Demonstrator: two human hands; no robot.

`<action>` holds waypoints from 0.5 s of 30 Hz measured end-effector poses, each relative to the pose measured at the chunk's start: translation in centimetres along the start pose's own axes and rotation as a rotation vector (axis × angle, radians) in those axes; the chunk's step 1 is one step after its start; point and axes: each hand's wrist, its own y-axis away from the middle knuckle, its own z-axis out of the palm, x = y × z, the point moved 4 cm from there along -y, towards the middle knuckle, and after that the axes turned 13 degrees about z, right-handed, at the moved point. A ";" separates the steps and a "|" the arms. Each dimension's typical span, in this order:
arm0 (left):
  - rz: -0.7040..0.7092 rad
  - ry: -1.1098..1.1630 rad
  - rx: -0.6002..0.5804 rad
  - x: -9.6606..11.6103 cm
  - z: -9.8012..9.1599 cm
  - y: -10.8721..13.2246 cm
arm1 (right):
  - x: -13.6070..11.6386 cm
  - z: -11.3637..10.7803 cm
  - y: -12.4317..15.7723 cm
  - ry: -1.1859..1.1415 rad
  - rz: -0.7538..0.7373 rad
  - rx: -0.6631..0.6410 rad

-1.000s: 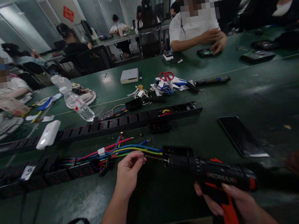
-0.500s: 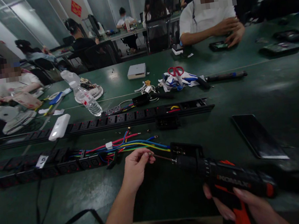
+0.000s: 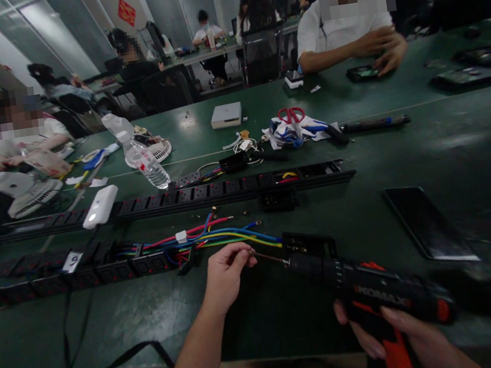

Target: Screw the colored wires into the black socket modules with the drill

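My right hand [image 3: 384, 326] is wrapped around the handle of a black and orange cordless drill [image 3: 355, 284], which points left. A long thin bit [image 3: 272, 258] sticks out of its chuck. At the bit's tip, my left hand [image 3: 230, 271] pinches a small metal screw [image 3: 251, 253] between thumb and fingertips; the fingers partly hide it. Just behind the drill's nose lies a black plastic housing [image 3: 308, 242] with metal terminals inside. Blue and yellow-green wires [image 3: 253, 236] run from it toward a black socket strip [image 3: 116, 272] on the left.
Farther back lie a second socket strip [image 3: 210, 190], a white device [image 3: 101, 207], a water bottle [image 3: 146, 161] and red-handled scissors [image 3: 291, 115] on gloves. A phone [image 3: 429, 225] rests at the right. Across the green table [image 3: 450, 143] a person handles a small device.
The view has shifted slightly, so the scene sits a little to the right. Both hands keep their hold, with the bit's tip still at the left fingertips.
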 end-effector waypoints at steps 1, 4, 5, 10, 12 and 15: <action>0.002 -0.009 -0.001 0.0 0.0 0.0 | 0.1 -0.1 0.0 0.004 0.013 -0.004; 0.007 -0.022 0.002 0.0 -0.1 0.1 | 0.6 -0.8 0.2 0.014 0.014 0.008; 0.009 -0.024 0.006 0.0 -0.1 0.1 | 0.8 -1.1 0.3 0.012 0.005 0.024; 0.022 -0.014 0.051 0.2 -0.3 0.1 | 1.5 -1.6 0.5 -0.056 0.001 0.154; 0.030 -0.012 0.066 0.3 -0.3 0.0 | 1.3 -1.5 0.6 -0.101 0.013 0.234; 0.038 -0.018 0.077 0.5 -0.4 -0.1 | 0.9 -1.3 0.6 -0.097 0.015 0.298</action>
